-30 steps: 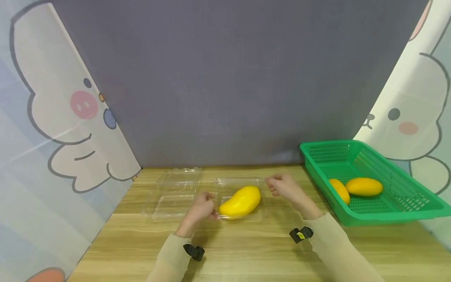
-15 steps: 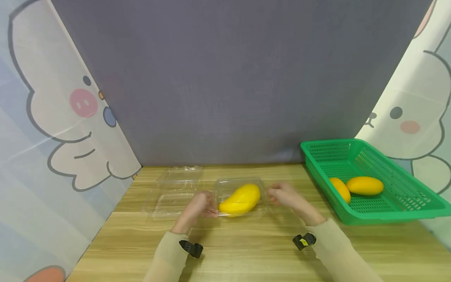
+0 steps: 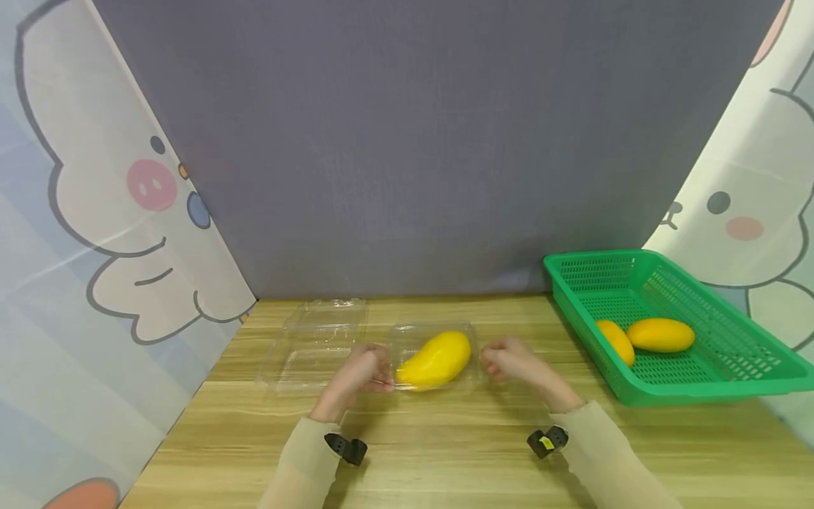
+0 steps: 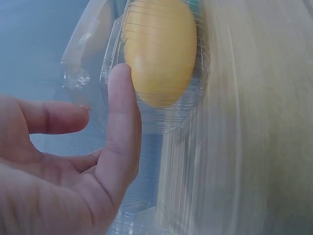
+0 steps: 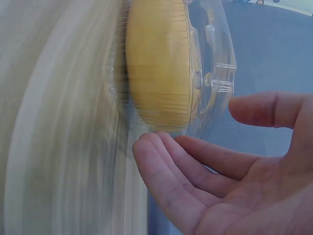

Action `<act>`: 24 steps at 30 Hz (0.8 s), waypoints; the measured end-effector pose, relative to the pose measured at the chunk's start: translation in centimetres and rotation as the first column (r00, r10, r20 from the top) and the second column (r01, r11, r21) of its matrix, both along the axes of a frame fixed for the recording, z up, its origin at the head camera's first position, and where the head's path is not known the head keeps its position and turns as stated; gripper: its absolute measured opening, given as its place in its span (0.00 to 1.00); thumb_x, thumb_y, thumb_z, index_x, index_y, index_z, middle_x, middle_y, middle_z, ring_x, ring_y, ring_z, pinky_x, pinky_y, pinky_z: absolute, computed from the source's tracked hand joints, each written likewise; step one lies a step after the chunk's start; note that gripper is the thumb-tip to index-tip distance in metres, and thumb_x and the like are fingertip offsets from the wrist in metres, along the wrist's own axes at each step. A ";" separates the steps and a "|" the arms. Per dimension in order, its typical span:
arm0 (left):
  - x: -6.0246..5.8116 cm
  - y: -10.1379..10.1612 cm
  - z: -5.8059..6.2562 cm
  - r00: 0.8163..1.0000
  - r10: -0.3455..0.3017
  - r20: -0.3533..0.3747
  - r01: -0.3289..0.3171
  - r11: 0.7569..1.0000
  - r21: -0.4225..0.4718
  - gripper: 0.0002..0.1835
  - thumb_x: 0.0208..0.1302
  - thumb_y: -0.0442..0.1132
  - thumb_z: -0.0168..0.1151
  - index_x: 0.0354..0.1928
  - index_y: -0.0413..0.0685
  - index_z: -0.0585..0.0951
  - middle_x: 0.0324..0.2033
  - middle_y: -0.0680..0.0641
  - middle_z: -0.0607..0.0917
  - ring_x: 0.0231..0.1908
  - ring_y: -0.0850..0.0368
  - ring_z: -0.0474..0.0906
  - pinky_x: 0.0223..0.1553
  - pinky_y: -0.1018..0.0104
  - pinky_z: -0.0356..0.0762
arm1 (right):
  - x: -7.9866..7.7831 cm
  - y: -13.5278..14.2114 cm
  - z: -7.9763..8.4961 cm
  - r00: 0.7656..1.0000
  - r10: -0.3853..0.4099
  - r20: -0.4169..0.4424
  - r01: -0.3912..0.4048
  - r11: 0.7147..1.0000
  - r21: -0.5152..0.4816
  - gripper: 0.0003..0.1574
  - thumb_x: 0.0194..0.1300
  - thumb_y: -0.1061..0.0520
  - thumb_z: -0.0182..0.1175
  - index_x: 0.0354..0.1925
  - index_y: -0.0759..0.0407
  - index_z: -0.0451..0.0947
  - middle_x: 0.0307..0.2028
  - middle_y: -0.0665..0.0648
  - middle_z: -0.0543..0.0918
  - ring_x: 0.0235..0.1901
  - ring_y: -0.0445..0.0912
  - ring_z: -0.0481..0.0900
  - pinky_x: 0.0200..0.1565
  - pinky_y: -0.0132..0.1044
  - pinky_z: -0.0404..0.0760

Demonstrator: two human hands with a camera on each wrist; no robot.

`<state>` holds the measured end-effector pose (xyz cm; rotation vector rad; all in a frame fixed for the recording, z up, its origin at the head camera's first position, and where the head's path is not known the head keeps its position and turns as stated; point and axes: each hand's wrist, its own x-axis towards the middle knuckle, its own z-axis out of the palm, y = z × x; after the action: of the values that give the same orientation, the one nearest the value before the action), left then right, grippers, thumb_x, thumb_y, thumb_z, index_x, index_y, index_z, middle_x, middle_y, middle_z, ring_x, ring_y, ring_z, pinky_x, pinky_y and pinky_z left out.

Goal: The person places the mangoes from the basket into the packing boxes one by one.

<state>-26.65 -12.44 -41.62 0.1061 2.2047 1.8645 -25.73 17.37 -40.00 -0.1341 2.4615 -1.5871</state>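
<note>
A yellow mango [image 3: 439,360] lies inside a clear plastic clamshell box [image 3: 403,339] at the middle of the wooden table. My left hand [image 3: 361,367] is at the box's left front corner. In the left wrist view its long forefinger [image 4: 124,117] reaches along the box's side, the thumb apart from it. My right hand [image 3: 509,357] is at the right side of the box. The right wrist view shows its fingers [image 5: 161,166] straight at the box's lower end, with the thumb [image 5: 259,108] spread near the lid edge [image 5: 225,73]. The lid stands slightly ajar there.
A second clear clamshell box [image 3: 318,350] lies opened out at the left. At the right stands a green basket [image 3: 718,387] with two mangoes [image 3: 661,335] in it. A grey panel [image 3: 407,155] rises behind the table.
Both hands have come down toward the front of the box, the right one more clearly. The lid's edge has moved over the mango. Little differs in the last half second.
</note>
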 end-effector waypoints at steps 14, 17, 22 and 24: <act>0.1 0.1 -0.3 1.000 0.015 -0.011 -0.015 1.000 -0.015 0.24 0.70 0.30 0.50 0.64 0.20 0.67 0.38 0.33 0.78 0.29 0.50 0.78 0.33 0.59 0.87 | 0.0 -0.1 -0.6 0.999 0.022 0.026 -0.021 0.999 -0.050 0.12 0.60 0.63 0.54 0.39 0.72 0.77 0.31 0.56 0.78 0.33 0.48 0.77 0.39 0.43 0.82; 0.1 0.2 -0.3 1.000 0.018 -0.008 -0.018 1.000 -0.014 0.24 0.70 0.30 0.50 0.64 0.21 0.67 0.36 0.35 0.78 0.28 0.51 0.78 0.32 0.60 0.87 | 0.0 0.1 -0.6 0.999 0.032 0.025 -0.030 0.998 -0.047 0.13 0.60 0.63 0.53 0.40 0.72 0.77 0.31 0.56 0.78 0.34 0.48 0.78 0.40 0.44 0.83; 0.0 0.3 -0.2 1.000 0.026 -0.007 -0.026 1.000 -0.013 0.23 0.70 0.30 0.50 0.63 0.22 0.67 0.33 0.36 0.78 0.27 0.51 0.78 0.31 0.60 0.87 | -0.1 0.2 -0.9 0.999 0.026 0.026 -0.026 0.999 -0.023 0.21 0.59 0.63 0.54 0.47 0.77 0.76 0.34 0.59 0.81 0.37 0.51 0.81 0.44 0.47 0.85; 0.0 0.3 -0.2 1.000 0.028 -0.010 -0.028 1.000 -0.011 0.23 0.70 0.30 0.50 0.63 0.22 0.67 0.33 0.36 0.78 0.27 0.51 0.78 0.31 0.60 0.87 | -0.2 0.3 -1.0 0.999 0.036 0.026 -0.036 0.999 -0.014 0.25 0.59 0.62 0.54 0.51 0.80 0.75 0.36 0.61 0.82 0.38 0.52 0.82 0.44 0.47 0.85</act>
<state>-26.69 -12.15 -41.85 0.0828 2.2341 1.8694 -25.95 17.71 -40.97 -0.1579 2.4156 -1.5811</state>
